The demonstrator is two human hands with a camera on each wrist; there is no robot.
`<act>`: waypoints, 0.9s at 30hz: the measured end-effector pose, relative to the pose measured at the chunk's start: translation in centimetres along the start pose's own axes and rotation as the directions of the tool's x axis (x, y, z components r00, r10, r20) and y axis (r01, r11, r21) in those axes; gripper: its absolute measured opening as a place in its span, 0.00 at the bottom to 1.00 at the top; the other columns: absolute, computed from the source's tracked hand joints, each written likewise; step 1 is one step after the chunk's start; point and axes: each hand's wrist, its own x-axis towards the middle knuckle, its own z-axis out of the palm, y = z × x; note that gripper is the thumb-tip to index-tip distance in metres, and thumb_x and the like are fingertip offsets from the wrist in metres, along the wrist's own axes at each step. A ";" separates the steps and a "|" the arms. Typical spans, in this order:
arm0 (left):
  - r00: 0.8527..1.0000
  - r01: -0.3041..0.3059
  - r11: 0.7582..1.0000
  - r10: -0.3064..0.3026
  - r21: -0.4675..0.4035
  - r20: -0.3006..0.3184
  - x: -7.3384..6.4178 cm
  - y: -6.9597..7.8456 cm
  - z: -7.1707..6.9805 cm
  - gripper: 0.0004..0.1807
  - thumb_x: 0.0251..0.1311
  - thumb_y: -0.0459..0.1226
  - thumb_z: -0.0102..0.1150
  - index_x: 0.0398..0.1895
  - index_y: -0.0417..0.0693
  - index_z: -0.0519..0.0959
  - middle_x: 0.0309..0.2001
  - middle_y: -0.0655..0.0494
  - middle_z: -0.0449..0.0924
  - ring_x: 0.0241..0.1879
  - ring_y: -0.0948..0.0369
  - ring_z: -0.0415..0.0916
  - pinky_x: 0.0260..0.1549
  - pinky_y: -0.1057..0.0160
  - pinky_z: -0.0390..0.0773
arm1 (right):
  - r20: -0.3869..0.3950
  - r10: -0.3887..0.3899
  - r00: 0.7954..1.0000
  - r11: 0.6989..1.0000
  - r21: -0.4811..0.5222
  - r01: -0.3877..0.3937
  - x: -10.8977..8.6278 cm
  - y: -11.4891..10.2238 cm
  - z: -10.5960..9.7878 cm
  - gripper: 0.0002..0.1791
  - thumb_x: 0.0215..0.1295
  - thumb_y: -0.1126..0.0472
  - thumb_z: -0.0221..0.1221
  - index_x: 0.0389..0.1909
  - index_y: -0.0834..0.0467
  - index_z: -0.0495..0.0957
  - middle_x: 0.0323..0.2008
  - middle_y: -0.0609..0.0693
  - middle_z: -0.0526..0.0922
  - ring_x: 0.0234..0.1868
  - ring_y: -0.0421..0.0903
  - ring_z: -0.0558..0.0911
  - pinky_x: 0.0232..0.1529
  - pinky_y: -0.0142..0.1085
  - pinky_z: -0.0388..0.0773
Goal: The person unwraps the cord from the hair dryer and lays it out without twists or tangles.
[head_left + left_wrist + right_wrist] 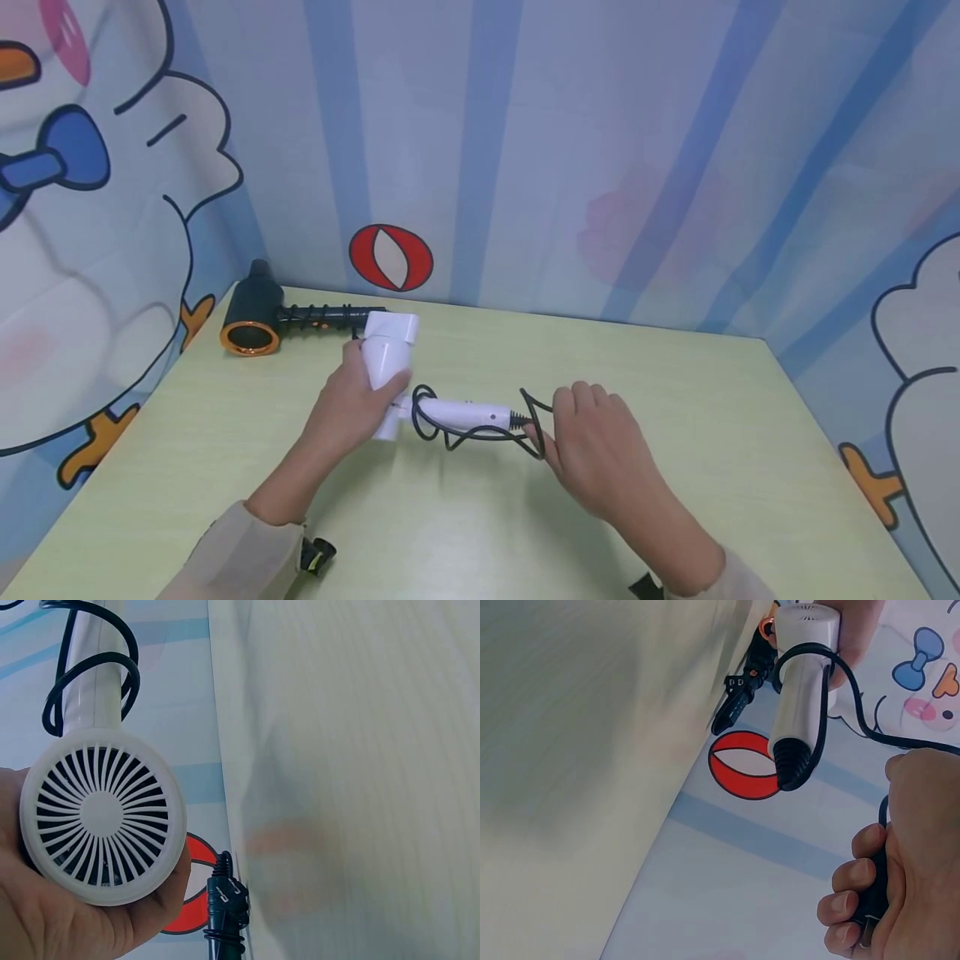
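My left hand (351, 404) grips a white hair dryer (386, 358) round its barrel, lifted over the table with the handle pointing right. Its slatted round intake grille (101, 816) faces the left wrist camera. A black cord (465, 433) loops loosely round the handle (799, 705). To the right of the handle's end, my right hand (603, 446) has its fingers curled round the black plug (871, 900) on that cord. A bit of metal prong shows by the little finger in the right wrist view; the rest of the plug is hidden in the palm.
A dark hair dryer (255, 308) with an orange rim lies at the table's back left, its cord wound round the handle. Printed curtains (540, 167) stand along the back and sides of the pale table (675, 392).
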 end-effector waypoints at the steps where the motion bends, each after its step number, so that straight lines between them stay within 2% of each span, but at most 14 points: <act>1: 1.000 0.004 1.000 -0.004 -0.002 -0.002 0.0 0.0 0.0 0.48 0.68 0.56 0.58 0.77 0.41 0.45 0.62 0.37 0.69 0.55 0.43 0.75 0.43 0.44 0.84 | 0.000 -0.003 1.000 1.000 -0.002 0.003 -0.1 -0.1 -0.1 0.26 0.72 0.41 0.53 0.26 0.58 0.61 0.22 0.48 0.57 0.22 0.46 0.58 0.24 0.36 0.54; 8: 1.000 0.018 1.000 -0.018 -0.010 -0.015 0.0 0.0 -0.1 0.48 0.68 0.56 0.58 0.77 0.40 0.45 0.63 0.36 0.69 0.55 0.42 0.74 0.43 0.43 0.84 | 0.027 -0.023 0.999 1.000 0.011 0.022 -1.3 -0.6 -0.9 0.26 0.72 0.39 0.50 0.27 0.58 0.61 0.23 0.48 0.56 0.24 0.45 0.56 0.27 0.35 0.55; 13: 1.000 0.012 1.000 -0.012 -0.017 -0.029 0.2 -0.2 -0.3 0.49 0.69 0.56 0.57 0.78 0.40 0.43 0.62 0.36 0.69 0.55 0.41 0.75 0.43 0.43 0.84 | 0.040 -0.043 0.998 0.999 0.022 0.042 -2.0 -0.9 -1.0 0.26 0.72 0.39 0.51 0.28 0.58 0.63 0.23 0.47 0.56 0.24 0.45 0.56 0.28 0.34 0.55; 19: 0.999 0.013 0.999 -0.014 -0.040 -0.036 0.4 -0.3 -0.4 0.50 0.69 0.56 0.57 0.79 0.41 0.41 0.64 0.36 0.68 0.56 0.41 0.74 0.45 0.42 0.83 | 0.082 -0.086 0.993 0.996 0.045 0.082 -2.5 -1.6 -0.3 0.25 0.72 0.39 0.53 0.28 0.57 0.64 0.24 0.47 0.58 0.26 0.45 0.58 0.31 0.35 0.59; 27: 0.999 0.034 0.997 -0.036 -0.067 -0.027 0.3 0.0 -0.5 0.51 0.68 0.57 0.57 0.79 0.42 0.41 0.66 0.36 0.66 0.59 0.41 0.72 0.48 0.41 0.82 | 0.137 -0.130 0.982 0.991 0.042 0.125 -2.6 -1.8 1.1 0.25 0.74 0.39 0.52 0.28 0.56 0.64 0.23 0.46 0.57 0.25 0.44 0.57 0.30 0.35 0.58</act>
